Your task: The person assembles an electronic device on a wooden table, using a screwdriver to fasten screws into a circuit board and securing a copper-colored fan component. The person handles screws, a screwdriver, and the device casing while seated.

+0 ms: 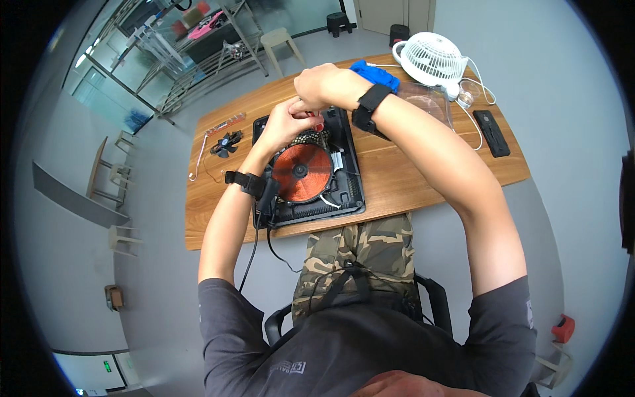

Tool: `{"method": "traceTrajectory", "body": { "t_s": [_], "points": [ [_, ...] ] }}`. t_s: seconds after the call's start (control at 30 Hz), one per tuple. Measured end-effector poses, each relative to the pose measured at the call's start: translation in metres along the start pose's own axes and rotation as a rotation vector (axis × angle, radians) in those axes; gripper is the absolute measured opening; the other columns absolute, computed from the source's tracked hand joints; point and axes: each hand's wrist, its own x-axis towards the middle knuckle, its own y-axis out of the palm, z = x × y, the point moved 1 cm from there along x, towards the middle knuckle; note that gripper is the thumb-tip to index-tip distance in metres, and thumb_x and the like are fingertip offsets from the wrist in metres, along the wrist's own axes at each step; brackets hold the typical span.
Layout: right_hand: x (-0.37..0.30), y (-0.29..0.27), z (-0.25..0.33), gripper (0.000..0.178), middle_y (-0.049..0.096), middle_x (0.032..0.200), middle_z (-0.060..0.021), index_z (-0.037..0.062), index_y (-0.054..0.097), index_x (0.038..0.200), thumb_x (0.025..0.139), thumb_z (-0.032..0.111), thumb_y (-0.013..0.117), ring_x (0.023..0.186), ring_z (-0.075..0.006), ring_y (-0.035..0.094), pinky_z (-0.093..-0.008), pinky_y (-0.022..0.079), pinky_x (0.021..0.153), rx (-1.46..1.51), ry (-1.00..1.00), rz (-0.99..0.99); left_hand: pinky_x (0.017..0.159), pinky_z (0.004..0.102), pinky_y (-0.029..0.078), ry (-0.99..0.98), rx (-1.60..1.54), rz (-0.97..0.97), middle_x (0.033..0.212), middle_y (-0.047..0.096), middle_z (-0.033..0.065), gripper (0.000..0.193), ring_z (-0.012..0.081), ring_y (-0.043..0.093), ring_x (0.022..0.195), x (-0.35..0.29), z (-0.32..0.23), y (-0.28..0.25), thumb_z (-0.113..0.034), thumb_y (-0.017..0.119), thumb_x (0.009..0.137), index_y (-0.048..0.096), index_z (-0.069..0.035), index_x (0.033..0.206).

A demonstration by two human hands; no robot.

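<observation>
An opened induction cooker base [352, 188] lies on the wooden table, its black shell facing up. Inside it sits a round copper-coloured coil [303, 173], with wiring and parts beside it. Over the shell's far part, my left hand [286, 124] is closed, its fingers around a red object [319, 124] that looks like a tool handle, mostly covered. My right hand [327, 86] is just above and touches the left; its fingers are curled, and what they grip is hidden. Each wrist wears a black strap. A small black fan [226, 144] rests left of the shell.
A white desk fan [433, 59], blue cloth [376, 74], clear plastic tray [426, 102] and flat black object [491, 132] occupy the table's right side. A narrow strip [227, 126] with a white cable lies at left. Black cables hang from the left wrist.
</observation>
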Motion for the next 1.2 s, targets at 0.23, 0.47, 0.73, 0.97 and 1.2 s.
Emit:
{"method": "traceTrajectory", "body": {
  "t_s": [0.23, 0.47, 0.73, 0.97, 1.2],
  "points": [
    [-0.007, 0.006, -0.003, 0.053, 0.074, 0.100, -0.0255, -0.0028, 0.061, 0.121, 0.092, 0.041, 0.068, 0.095, -0.0435, 0.071, -0.0479, 0.058, 0.082, 0.069, -0.084, 0.010, 0.090, 0.0297, 0.057, 0.007, -0.084, 0.012, 0.103, 0.074, 0.0071, 0.031, 0.0132, 0.070, 0.094, -0.002, 0.006, -0.003, -0.006, 0.076, 0.090, 0.065, 0.005, 0.116],
    [-0.009, -0.003, 0.008, 0.060, 0.073, 0.078, -0.0202, -0.0011, 0.074, 0.079, 0.092, 0.057, 0.064, 0.077, -0.0347, 0.073, -0.0429, 0.059, 0.073, 0.018, 0.173, 0.008, 0.093, 0.0295, 0.055, 0.054, -0.052, 0.080, 0.104, 0.074, 0.0063, 0.025, 0.0129, 0.070, 0.098, 0.000, 0.010, 0.001, -0.010, 0.071, 0.095, 0.066, 0.001, 0.117],
    [-0.020, -0.006, 0.009, 0.062, 0.075, 0.091, -0.0234, -0.0009, 0.074, 0.091, 0.095, 0.059, 0.057, 0.090, -0.0392, 0.073, -0.0479, 0.059, 0.082, -0.084, 0.195, 0.074, 0.070, 0.0270, 0.057, 0.136, 0.106, -0.122, 0.084, 0.077, 0.0066, 0.022, 0.0113, 0.073, 0.077, 0.006, 0.001, 0.012, -0.012, 0.083, 0.082, 0.070, 0.000, 0.095],
    [-0.021, 0.005, 0.001, 0.053, 0.073, 0.097, -0.0274, -0.0038, 0.067, 0.111, 0.092, 0.045, 0.068, 0.093, -0.0432, 0.070, -0.0491, 0.056, 0.081, 0.025, 0.040, 0.005, 0.082, 0.0279, 0.058, 0.114, 0.117, -0.055, 0.094, 0.076, 0.0072, 0.016, 0.0128, 0.074, 0.087, -0.001, 0.012, 0.004, -0.005, 0.072, 0.087, 0.068, 0.003, 0.100],
    [-0.009, 0.001, 0.025, 0.055, 0.076, 0.094, -0.0213, 0.0021, 0.079, 0.097, 0.088, 0.054, 0.064, 0.093, -0.0358, 0.075, -0.0436, 0.059, 0.083, -0.065, 0.159, 0.022, 0.086, 0.0290, 0.056, 0.109, 0.012, 0.046, 0.095, 0.073, 0.0023, 0.021, 0.0110, 0.069, 0.090, -0.001, 0.022, -0.001, -0.004, 0.069, 0.087, 0.069, 0.000, 0.107]
  ]
}}
